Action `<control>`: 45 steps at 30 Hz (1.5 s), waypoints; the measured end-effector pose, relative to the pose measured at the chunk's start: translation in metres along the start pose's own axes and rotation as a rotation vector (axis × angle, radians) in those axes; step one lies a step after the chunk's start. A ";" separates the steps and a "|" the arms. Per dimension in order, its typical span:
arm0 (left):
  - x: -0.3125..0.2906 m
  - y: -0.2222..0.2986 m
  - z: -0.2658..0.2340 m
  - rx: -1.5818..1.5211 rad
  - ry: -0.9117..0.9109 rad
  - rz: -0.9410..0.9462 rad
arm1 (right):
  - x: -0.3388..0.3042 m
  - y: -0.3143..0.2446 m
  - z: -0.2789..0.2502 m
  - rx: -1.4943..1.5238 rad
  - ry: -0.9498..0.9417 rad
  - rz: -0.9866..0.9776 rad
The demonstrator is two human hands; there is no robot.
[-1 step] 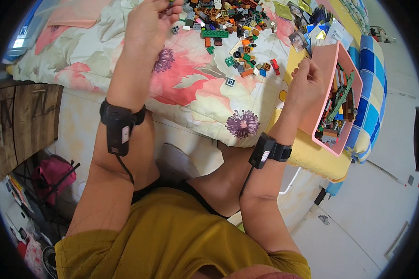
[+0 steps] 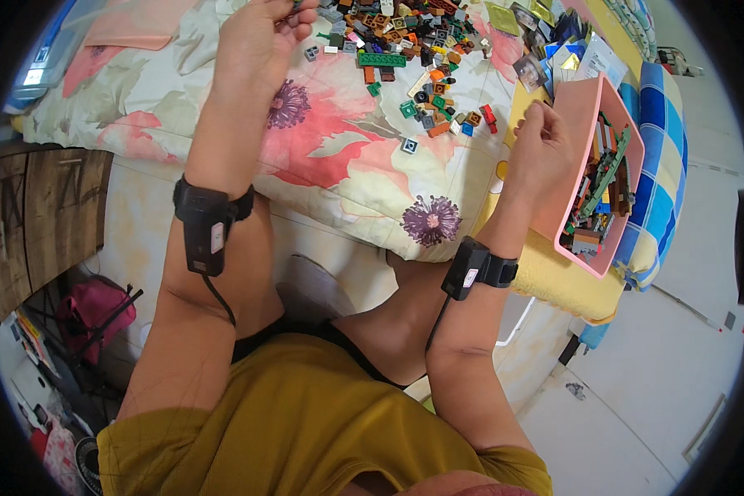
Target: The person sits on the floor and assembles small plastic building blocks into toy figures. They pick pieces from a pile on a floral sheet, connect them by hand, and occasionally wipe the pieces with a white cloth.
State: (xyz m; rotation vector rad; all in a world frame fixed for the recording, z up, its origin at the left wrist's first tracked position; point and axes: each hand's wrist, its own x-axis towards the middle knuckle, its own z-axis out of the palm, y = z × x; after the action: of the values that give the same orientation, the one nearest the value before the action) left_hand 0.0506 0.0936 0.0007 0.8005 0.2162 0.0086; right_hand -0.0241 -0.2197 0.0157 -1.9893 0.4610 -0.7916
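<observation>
A flower-printed cover carries loose toy bricks and 1 flat pink piece.

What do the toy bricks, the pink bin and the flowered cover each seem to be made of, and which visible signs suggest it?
Toy bricks: probably hard, smooth plastic; crisp edges, raised studs, solid colours.
Pink bin: likely smooth moulded plastic; even colour, rounded corners.
Flowered cover: printed fabric, seemingly matt; soft creases and a draping edge. Which fibre, I can't tell.

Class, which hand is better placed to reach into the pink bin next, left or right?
The right hand, probably: it is close beside the pink bin, while the left hand is farther off, left of the loose bricks.
</observation>
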 end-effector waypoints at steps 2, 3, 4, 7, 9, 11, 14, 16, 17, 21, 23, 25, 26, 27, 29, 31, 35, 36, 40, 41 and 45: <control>0.001 0.007 -0.006 0.057 0.026 0.016 | -0.005 -0.001 0.008 -0.014 -0.117 -0.059; 0.000 0.012 -0.009 0.088 0.044 0.029 | -0.008 -0.002 0.014 -0.044 -0.166 -0.041; -0.001 0.015 -0.011 0.115 0.065 0.032 | -0.013 -0.004 0.019 -0.052 -0.220 -0.055; -0.002 0.024 -0.020 0.195 0.093 0.017 | -0.030 -0.014 0.038 -0.024 -0.332 -0.297; 0.001 0.031 -0.028 0.245 0.056 -0.026 | -0.041 -0.023 0.050 -0.093 -0.413 -0.454; 0.000 0.037 -0.039 0.418 0.029 -0.051 | -0.052 -0.030 0.064 -0.068 -0.478 -0.611; 0.000 0.045 -0.048 0.600 0.042 -0.005 | -0.067 -0.040 0.084 -0.130 -0.532 -0.707; -0.003 0.049 -0.051 0.681 0.089 -0.012 | -0.072 -0.045 0.094 -0.157 -0.539 -0.763; -0.005 0.051 -0.053 0.679 0.073 -0.026 | -0.074 -0.047 0.099 -0.174 -0.542 -0.787; -0.014 0.054 -0.050 0.666 0.018 -0.056 | -0.080 -0.052 0.128 -0.127 -0.560 -0.821; -0.018 0.053 -0.046 0.647 0.010 -0.065 | -0.089 -0.052 0.143 -0.160 -0.561 -0.804; -0.019 0.055 -0.044 0.628 0.016 -0.061 | -0.096 -0.051 0.157 -0.231 -0.580 -0.850; -0.020 0.056 -0.044 0.626 0.021 -0.048 | -0.099 -0.051 0.163 -0.217 -0.509 -0.872; -0.021 0.058 -0.043 0.629 0.031 -0.038 | -0.099 -0.050 0.166 -0.203 -0.485 -0.864; -0.021 0.061 -0.043 0.653 0.052 -0.038 | -0.094 -0.047 0.167 -0.192 -0.449 -0.819; -0.021 0.062 -0.044 0.661 0.062 -0.047 | -0.087 -0.044 0.159 -0.201 -0.403 -0.818; -0.021 0.062 -0.044 0.663 0.031 -0.081 | -0.075 -0.039 0.133 -0.223 -0.442 -0.731; -0.021 0.062 -0.044 0.672 0.016 -0.088 | -0.073 -0.039 0.127 -0.216 -0.446 -0.704; -0.022 0.062 -0.039 0.722 -0.010 -0.140 | -0.067 -0.040 0.112 -0.188 -0.403 -0.627; -0.022 0.062 -0.038 0.730 -0.028 -0.151 | -0.067 -0.040 0.109 -0.197 -0.412 -0.571; -0.024 0.060 -0.039 0.770 -0.089 -0.189 | -0.066 -0.040 0.105 -0.390 -0.469 -0.667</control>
State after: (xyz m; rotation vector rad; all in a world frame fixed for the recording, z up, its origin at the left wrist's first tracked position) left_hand 0.0235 0.1613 0.0216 1.5395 0.2105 -0.3037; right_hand 0.0006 -0.0949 -0.0121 -2.6457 -0.3774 -0.6110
